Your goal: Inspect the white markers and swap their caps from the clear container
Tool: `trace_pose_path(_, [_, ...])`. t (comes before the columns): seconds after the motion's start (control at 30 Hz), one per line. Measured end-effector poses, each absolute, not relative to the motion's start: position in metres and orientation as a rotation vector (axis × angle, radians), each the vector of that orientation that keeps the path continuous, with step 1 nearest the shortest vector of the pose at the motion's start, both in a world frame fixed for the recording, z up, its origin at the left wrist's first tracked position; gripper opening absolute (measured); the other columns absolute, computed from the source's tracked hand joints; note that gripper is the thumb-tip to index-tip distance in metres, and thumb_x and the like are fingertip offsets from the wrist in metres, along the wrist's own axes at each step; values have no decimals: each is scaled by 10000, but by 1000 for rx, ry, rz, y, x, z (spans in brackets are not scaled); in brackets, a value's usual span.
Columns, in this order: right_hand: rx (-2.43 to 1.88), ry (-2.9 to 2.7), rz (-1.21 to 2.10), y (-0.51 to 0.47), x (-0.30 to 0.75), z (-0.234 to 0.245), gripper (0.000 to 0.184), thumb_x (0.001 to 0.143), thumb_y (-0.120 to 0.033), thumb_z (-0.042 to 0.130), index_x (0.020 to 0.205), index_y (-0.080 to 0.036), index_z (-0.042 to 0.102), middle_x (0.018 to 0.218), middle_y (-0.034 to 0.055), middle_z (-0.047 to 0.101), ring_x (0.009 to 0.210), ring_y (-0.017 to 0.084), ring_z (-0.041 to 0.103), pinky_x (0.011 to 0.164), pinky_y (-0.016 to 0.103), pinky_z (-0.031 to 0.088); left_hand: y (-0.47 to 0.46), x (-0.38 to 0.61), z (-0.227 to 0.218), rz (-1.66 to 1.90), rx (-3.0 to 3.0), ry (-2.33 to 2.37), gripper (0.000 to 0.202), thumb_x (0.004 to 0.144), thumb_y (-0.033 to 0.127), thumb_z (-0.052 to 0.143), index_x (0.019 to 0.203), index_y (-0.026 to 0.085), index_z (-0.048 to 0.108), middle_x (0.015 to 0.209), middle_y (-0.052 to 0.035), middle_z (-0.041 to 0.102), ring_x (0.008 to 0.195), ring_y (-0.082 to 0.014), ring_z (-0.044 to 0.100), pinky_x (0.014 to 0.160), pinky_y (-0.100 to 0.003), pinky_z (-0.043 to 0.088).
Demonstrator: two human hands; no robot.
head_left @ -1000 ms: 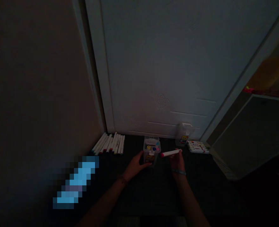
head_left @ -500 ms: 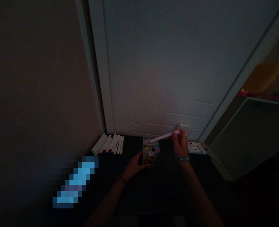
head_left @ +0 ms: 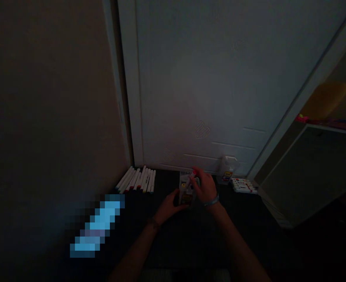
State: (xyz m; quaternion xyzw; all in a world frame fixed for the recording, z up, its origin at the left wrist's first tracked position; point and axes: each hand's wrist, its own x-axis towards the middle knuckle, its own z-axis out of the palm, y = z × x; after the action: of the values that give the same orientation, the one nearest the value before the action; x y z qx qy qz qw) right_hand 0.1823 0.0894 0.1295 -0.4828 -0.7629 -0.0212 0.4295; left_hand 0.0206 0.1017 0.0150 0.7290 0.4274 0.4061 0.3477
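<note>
My left hand (head_left: 169, 206) is wrapped round the lower left side of a clear plastic marker case (head_left: 187, 199) standing upright on the dark table. Over the top of that case, my right hand (head_left: 204, 187) grips a white marker (head_left: 192, 178) with a pinkish-red end pointing up. The marker's lower end is at the case opening; my fingers partly hide how deep it sits. Something yellow shows at the case's top left, and the other markers inside are mostly covered by my right hand.
A row of white markers (head_left: 137, 181) lies at the left against the wall. Another clear case (head_left: 227, 170) stands against the white panel (head_left: 190, 98), with a stack of markers (head_left: 244, 185) to its right. A blurred blue patch (head_left: 98, 225) is at the left.
My right hand has moved left with the marker, from beside the case to over its top. The marker has turned from slanting to more upright. My left hand stays on the case.
</note>
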Motion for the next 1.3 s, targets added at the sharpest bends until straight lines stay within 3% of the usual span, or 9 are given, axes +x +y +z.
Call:
trace_pose_path(0.07, [-1198, -1900, -49, 89, 180, 127, 352, 865, -336, 451, 1194, -211, 448, 938, 49, 642, 848, 176, 589, 809, 308, 358, 103, 21, 12, 1059, 1885, 1092, 634, 641, 374, 700, 1208, 225, 458, 1189, -54, 573, 1070, -223, 539, 922, -358, 411])
trace_pose_path(0.3, [-1233, -1955, -70, 88, 177, 115, 208, 842, -337, 508, 1021, -241, 555, 870, 18, 660, 836, 176, 581, 819, 315, 322, 106, 19, 5, 1050, 1875, 1074, 672, 643, 403, 695, 1236, 218, 438, 1170, -74, 581, 1049, -232, 548, 907, -368, 412])
trace_pose_path(1.3, [-1227, -2065, -251, 77, 174, 106, 195, 883, -295, 430, 1024, -242, 555, 900, 39, 674, 977, 204, 522, 986, 411, 212, 104, 21, 12, 1027, 1870, 1097, 628, 625, 384, 708, 1184, 219, 473, 1131, -54, 593, 1017, -231, 553, 890, -367, 418])
